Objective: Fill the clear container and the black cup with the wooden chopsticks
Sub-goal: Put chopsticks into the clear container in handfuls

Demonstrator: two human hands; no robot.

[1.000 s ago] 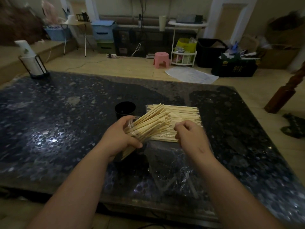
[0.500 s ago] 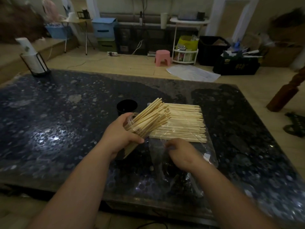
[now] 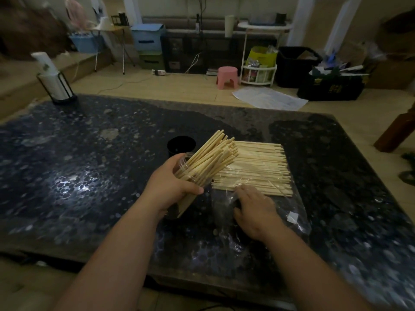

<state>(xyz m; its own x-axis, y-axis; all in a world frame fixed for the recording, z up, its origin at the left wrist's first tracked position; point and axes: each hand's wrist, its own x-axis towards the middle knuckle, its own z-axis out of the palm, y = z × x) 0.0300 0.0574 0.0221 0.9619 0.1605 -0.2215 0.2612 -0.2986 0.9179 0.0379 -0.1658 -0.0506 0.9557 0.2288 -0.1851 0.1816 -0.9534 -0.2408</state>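
I am watching the left hand (image 3: 170, 187) at the centre of the frame gripping the clear container (image 3: 190, 173), its fingers curling round the wall and tilting the mouth toward the upper right. A bundle of chopsticks (image 3: 213, 153) is sticking out of it, fanning over the left end of the loose chopsticks (image 3: 258, 167), which are lying flat in a row just right of centre. The black cup (image 3: 180, 144) is standing upright just above the container. The right hand (image 3: 256, 212) is resting on the plastic wrapper (image 3: 292, 212) below the row, fingers straight and slightly apart, holding nothing. Everything is sitting on the dark speckled surface (image 3: 89, 164).
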